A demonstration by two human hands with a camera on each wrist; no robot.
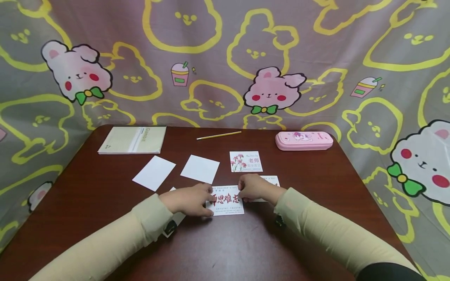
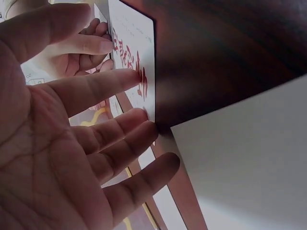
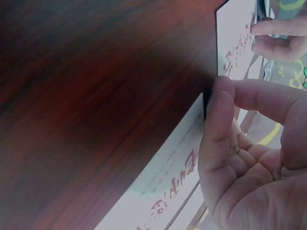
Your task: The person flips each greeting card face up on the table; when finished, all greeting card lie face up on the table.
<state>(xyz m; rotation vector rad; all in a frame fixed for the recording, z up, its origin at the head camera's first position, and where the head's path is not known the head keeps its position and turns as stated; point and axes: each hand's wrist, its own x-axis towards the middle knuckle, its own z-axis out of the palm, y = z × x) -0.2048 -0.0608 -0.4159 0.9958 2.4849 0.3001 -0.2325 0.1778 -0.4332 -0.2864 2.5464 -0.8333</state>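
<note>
A white card with red Chinese characters (image 1: 226, 210) lies face up on the brown table (image 1: 232, 249), between both hands. My left hand (image 1: 191, 200) reaches over its left side, and in the left wrist view the index finger (image 2: 103, 86), nearly straight, touches the printed face. My right hand (image 1: 258, 187) pinches the card's right edge between thumb and forefinger. Partly hidden beneath the right hand and wrist is another card with red print (image 3: 165, 191). Under the left wrist lies a white card (image 1: 178, 223), its middle covered.
Two blank white cards (image 1: 154, 173) lie at left, and a flower-printed card (image 1: 246, 161) beyond the right hand. Along the back are a Gambit pad (image 1: 131, 140), a yellow pencil (image 1: 218, 136) and a pink pencil case (image 1: 304, 141). A patterned curtain (image 1: 211, 66) hangs behind.
</note>
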